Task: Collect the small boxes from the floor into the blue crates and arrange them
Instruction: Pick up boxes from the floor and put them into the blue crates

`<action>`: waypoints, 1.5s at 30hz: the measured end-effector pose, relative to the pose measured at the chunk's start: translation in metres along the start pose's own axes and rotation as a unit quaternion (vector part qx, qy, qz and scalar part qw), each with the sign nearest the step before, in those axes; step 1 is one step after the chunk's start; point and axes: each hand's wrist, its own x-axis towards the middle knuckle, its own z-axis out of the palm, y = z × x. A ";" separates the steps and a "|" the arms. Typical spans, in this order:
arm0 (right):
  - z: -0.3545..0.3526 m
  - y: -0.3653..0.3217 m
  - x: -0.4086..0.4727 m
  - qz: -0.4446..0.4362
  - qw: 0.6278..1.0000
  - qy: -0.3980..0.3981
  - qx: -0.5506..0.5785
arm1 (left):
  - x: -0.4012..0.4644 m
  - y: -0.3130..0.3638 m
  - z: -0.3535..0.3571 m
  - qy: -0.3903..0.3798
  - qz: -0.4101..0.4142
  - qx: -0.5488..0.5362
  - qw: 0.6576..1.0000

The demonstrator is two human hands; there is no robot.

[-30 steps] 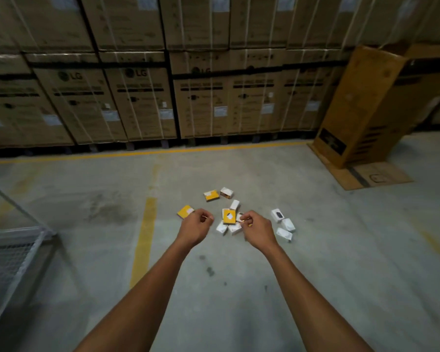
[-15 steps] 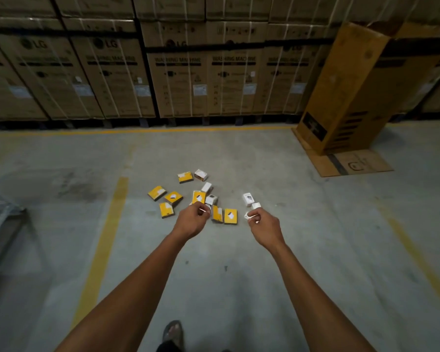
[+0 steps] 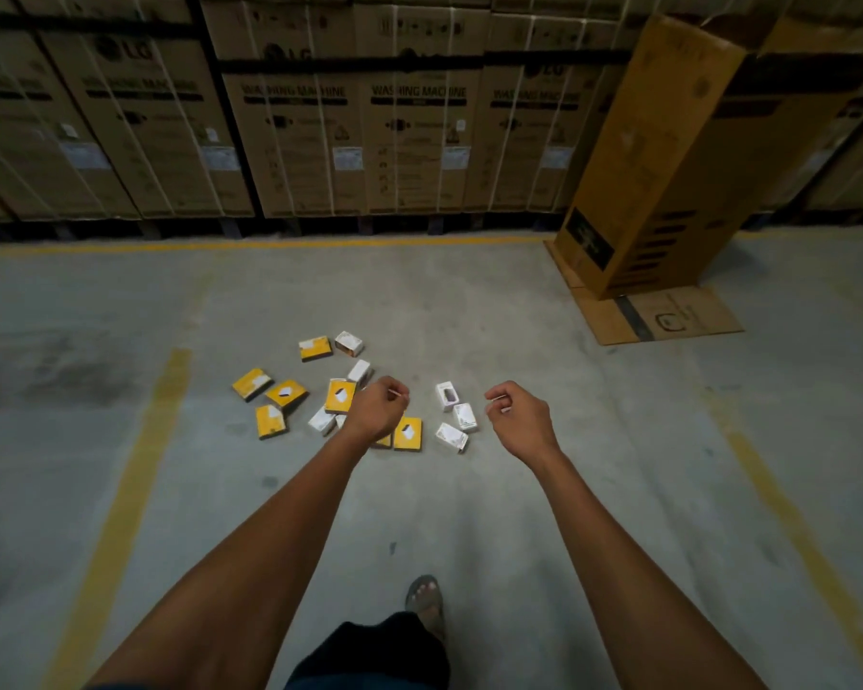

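Both my left hand (image 3: 377, 408) and right hand (image 3: 519, 418) hang loosely curled, apparently holding nothing, above the small boxes (image 3: 340, 396) scattered just right of the yellow floor line (image 3: 135, 470), poised for collection; no crate visible.

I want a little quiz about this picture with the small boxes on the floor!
1. True or false: the small boxes lie on a table.
2. Which colours are they? A red and green, B yellow and white, C all black.
3. Fill in: the tall carton leans at the ___ side of the picture.

Key: 1 false, they lie on the floor; 2 B; 3 right.
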 end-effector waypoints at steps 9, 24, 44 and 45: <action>-0.072 0.028 0.150 -0.010 1.000 -0.013 -0.019 | 0.139 0.094 0.065 -0.016 0.014 0.037 0.999; -0.072 0.103 0.375 -0.080 0.983 -0.166 -0.029 | 0.270 0.147 0.157 0.100 -0.098 0.057 0.989; 0.185 0.350 0.511 -0.203 0.932 -0.281 -0.103 | 0.441 -0.112 0.347 0.124 -0.113 0.148 0.975; 0.200 0.367 0.511 -0.210 0.929 -0.285 -0.107 | 0.447 -0.134 0.360 0.122 -0.117 0.152 0.974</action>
